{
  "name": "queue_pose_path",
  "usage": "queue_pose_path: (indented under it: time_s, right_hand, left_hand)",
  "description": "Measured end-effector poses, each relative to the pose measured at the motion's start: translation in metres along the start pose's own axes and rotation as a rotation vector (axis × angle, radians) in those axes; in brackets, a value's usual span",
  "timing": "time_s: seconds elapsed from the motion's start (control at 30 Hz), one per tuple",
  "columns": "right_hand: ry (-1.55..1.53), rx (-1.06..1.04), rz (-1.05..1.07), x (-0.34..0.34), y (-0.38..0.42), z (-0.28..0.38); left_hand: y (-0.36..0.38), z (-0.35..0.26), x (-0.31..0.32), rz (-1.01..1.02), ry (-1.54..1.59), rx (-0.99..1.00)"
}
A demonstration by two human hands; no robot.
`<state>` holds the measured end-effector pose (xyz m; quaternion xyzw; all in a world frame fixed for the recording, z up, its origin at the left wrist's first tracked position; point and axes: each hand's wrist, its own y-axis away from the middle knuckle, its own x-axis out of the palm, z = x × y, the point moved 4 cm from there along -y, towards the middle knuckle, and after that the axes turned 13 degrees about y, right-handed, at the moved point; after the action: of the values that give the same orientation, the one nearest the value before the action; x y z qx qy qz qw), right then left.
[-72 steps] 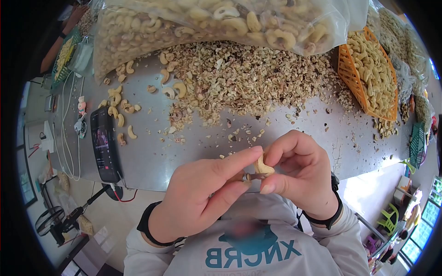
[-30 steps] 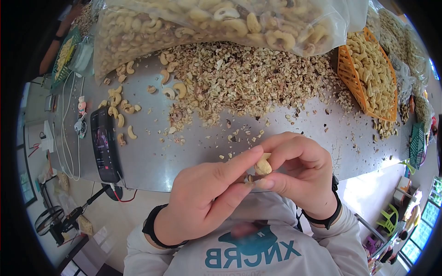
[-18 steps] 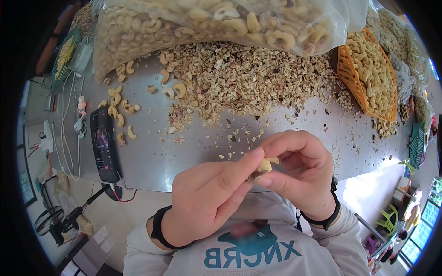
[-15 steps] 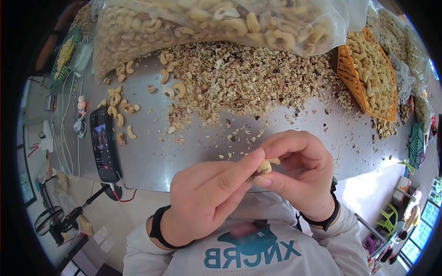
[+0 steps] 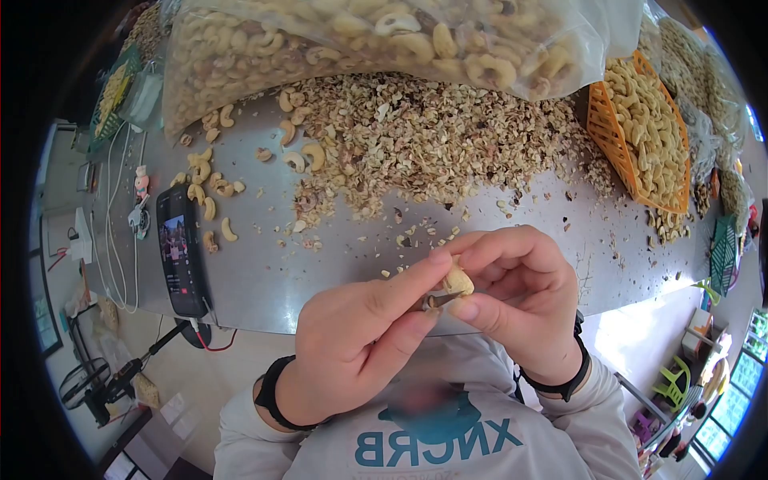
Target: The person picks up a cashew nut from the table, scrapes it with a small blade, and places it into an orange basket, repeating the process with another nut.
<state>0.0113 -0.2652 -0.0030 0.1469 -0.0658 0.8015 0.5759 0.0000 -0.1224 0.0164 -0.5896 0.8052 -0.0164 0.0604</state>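
Note:
In the head view, my right hand [image 5: 524,292] pinches a pale cashew nut [image 5: 458,281] between thumb and fingertips, just over the table's near edge. My left hand [image 5: 360,332] is closed around a small tool with a narrow metal blade [image 5: 442,300]. Its index finger reaches up to the nut, and the blade lies against or just under the nut's lower side. Most of the tool is hidden inside the left fingers, so its full shape does not show. Flaky cashew skins [image 5: 432,144] are heaped on the metal table beyond both hands.
A large clear bag of cashews [image 5: 360,48] lies across the back. At right stands an orange basket [image 5: 602,132] full of pale cashews. Loose cashews [image 5: 200,172] are scattered at left, beside a phone [image 5: 178,248] on a stand with cables. Crumbs dot the metal tabletop [image 5: 264,280].
The cashew has been turned in my right fingertips and sits more upright. My left thumb has moved down, away from the index finger, and the metal blade now shows between them.

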Motion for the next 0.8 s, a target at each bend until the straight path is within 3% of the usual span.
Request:
queue_pose_path:
  time_s: [0.07, 0.17, 0.37, 0.47, 0.57, 0.8]
  right_hand:
    - [-0.011, 0.006, -0.005, 0.0002, 0.0003, -0.0005]
    - [0.011, -0.009, -0.017, 0.0002, 0.0009, -0.0019]
    - [0.025, -0.014, -0.041, 0.0006, 0.0029, -0.0055]
    - [0.017, 0.017, -0.053, 0.0016, 0.0036, -0.0062]
    - [-0.033, 0.071, -0.051, 0.0001, 0.0030, -0.0044]
    - [-0.073, 0.052, -0.033, -0.0008, 0.0033, -0.0043]
  left_hand:
    - [0.0016, 0.0031, 0.0005, -0.020, 0.008, -0.008]
    - [-0.0003, 0.0008, 0.0014, 0.003, -0.163, 0.162]
    - [-0.0002, 0.0032, 0.0009, -0.036, -0.372, 0.287]
    - [-0.0030, 0.0037, 0.0004, -0.019, -0.258, 0.277]
    - [-0.0023, 0.0026, -0.0014, 0.007, -0.064, 0.088]
    - [-0.0015, 0.0067, 0.0041, -0.023, 0.051, 0.060]
